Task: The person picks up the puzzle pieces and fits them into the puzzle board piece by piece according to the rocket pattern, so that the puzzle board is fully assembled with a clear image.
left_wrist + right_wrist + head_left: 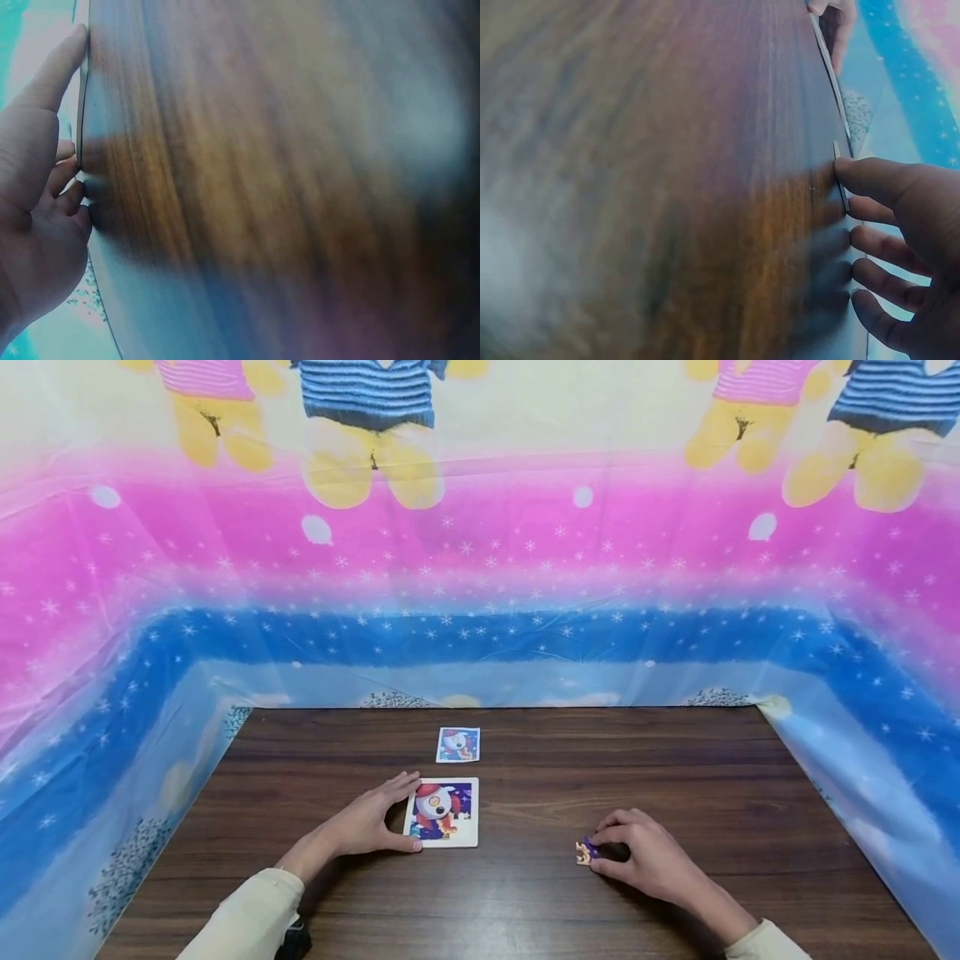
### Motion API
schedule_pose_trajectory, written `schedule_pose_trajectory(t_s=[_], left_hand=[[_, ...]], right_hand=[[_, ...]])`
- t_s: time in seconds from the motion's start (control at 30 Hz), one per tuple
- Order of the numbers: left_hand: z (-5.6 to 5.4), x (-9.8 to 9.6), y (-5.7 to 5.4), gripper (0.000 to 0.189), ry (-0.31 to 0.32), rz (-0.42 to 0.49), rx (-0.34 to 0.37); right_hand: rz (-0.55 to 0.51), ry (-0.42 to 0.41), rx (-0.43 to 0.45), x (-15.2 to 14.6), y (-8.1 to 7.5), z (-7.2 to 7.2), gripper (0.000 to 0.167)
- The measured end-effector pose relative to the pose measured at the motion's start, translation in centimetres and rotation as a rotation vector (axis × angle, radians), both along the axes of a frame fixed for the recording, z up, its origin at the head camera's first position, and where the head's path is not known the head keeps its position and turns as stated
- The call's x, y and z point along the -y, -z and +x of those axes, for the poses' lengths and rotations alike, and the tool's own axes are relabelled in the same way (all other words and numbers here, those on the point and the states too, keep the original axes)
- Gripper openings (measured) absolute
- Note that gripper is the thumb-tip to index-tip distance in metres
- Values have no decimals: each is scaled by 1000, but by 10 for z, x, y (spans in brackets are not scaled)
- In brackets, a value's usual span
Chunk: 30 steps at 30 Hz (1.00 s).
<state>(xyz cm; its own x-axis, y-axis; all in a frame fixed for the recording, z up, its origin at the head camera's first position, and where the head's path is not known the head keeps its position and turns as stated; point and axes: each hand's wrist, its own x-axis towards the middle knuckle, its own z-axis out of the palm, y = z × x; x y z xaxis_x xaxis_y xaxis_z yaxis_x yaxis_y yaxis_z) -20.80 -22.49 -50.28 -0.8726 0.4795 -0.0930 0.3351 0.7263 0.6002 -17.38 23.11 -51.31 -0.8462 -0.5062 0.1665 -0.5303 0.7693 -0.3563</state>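
Note:
A small framed jigsaw puzzle (pixel 475 810) with a round red-and-white character on a purple ground lies flat on the table. A pale unfilled patch shows at its lower right. My left hand (pixel 367 820) holds the frame at its left side, thumb at the near corner and fingertips at the far corner. Off to the right, my right hand (pixel 651 857) pinches a puzzle piece (pixel 582 852), purple and tan, between thumb and forefinger, low over the table. In the right wrist view the piece (pixel 841 176) appears edge-on at the thumb tip.
Behind the puzzle lies a small picture card (pixel 458 745) with a similar character. Both rest on a dark wood-grain table (pixel 540 910). A patterned cloth (pixel 495 552) in pink and blue hangs around the table's back and sides.

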Motion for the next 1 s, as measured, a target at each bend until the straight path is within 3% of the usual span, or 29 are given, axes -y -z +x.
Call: schedule_pose_trajectory(t_s=[0.33,0.6,1.0], left_hand=[[1,1,1,102,-10,-7,8],[0,1,1,102,-9,-12,10],[1,1,0,102,-7,-12,10]], right_hand=[[-58,-44,18,16,-9,-11,29],[-91,-74,40,50,-14,-18,31],[-129,-116,-11,112,-20,-30,28]])
